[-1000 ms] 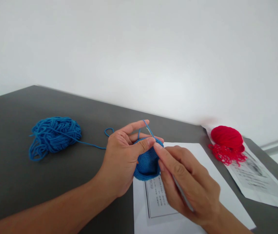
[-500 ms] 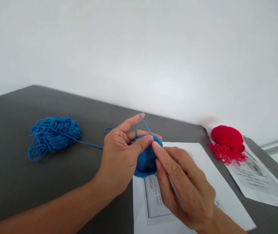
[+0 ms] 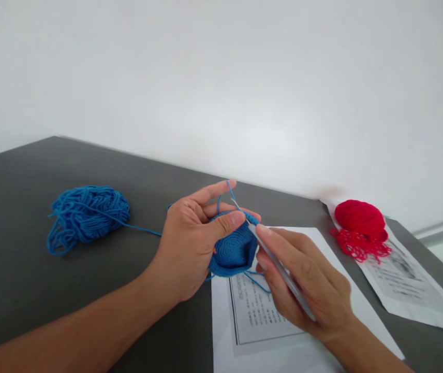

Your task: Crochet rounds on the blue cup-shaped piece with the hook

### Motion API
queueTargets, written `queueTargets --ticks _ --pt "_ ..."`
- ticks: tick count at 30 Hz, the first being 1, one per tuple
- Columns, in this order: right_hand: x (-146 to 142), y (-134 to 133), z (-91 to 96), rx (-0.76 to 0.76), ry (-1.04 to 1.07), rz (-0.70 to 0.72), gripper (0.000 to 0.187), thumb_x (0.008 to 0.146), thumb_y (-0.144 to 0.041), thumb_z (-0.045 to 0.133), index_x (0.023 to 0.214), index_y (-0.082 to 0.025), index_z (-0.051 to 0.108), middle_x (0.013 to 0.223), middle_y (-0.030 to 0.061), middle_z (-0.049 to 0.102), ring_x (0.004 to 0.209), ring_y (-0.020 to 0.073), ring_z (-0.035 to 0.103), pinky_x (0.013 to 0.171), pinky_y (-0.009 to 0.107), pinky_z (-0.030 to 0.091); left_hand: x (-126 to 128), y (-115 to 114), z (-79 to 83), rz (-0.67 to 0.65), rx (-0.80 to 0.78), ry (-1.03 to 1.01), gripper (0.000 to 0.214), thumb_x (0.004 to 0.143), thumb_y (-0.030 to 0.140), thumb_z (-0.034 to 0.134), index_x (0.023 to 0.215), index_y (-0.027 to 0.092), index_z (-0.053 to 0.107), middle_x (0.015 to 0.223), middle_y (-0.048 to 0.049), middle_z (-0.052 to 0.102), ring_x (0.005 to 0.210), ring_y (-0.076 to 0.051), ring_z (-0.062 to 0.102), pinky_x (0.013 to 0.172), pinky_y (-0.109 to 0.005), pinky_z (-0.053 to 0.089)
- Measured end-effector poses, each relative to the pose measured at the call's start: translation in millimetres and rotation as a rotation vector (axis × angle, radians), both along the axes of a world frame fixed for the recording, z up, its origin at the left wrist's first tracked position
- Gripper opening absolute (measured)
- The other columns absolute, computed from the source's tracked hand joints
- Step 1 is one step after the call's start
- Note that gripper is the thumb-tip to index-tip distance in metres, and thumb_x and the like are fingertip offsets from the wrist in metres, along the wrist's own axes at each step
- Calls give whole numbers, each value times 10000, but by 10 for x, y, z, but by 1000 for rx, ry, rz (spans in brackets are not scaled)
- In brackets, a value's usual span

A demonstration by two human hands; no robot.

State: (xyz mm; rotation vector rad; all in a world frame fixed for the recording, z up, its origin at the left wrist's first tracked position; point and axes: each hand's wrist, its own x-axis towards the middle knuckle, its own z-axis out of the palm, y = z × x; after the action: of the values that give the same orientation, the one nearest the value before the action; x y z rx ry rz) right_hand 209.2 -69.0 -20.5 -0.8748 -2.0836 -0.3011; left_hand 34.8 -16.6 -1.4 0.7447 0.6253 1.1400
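Between the thumb and fingers of my left hand is a round, cupped piece of blue crochet work, pinched at its upper edge. The raised index finger carries a strand of blue yarn that runs down to the work. My right hand grips a grey-handled crochet hook like a pen. Its thin metal tip pokes out past the left thumb, close to the taut strand. A small orange bit shows at the work's left side, partly behind the left hand. A blue yarn tail hangs below the piece.
A loose blue yarn skein lies on the dark table at left, its strand leading to my left hand. Under the hands is a printed sheet. At right, a red yarn ball rests on another printed sheet. A white wall stands behind.
My right hand has shifted right and slightly down, bringing the hook's shaft and tip into sight. The crochet piece is tilted a little differently, and the orange bit and yarn tail now show.
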Motion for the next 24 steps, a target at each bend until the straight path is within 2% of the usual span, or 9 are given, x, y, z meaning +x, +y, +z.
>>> queueTargets --ticks 2,8,14,19,24 --pt "27 9 -7 -43 42 24 580 897 3 656 1447 -159 571 1159 133 751 947 219 765 753 320 679 1 9 -14 21 35 39 608 748 122 881 1302 109 630 824 -84 828 660 -146 736 632 -220 608" --pt "69 34 -30 -34 36 47 532 898 13 655 1398 -159 596 1114 136 754 986 218 760 777 322 683 -18 26 -19 18 88 99 624 766 143 870 1335 107 616 846 -74 831 672 -136 731 630 -212 596" --pt "116 59 59 45 -58 11 450 920 -33 663 1350 -163 633 1056 106 772 912 190 760 772 321 675 -30 49 -6 16 100 130 716 704 132 893 1362 108 612 843 -78 831 682 -175 738 623 -257 596" --pt "164 55 117 74 -122 -14 411 920 -38 662 1315 -150 658 1033 104 780 881 201 752 769 339 672 -37 72 -6 68 118 191 759 675 132 892 1379 94 612 822 -81 831 674 -188 735 649 -279 595" --pt "229 37 132 106 -217 -20 465 922 -47 643 1373 -162 637 1053 98 782 871 222 747 728 362 675 -61 92 -14 124 175 360 747 666 212 912 1365 132 660 870 -89 839 700 -225 741 647 -298 585"
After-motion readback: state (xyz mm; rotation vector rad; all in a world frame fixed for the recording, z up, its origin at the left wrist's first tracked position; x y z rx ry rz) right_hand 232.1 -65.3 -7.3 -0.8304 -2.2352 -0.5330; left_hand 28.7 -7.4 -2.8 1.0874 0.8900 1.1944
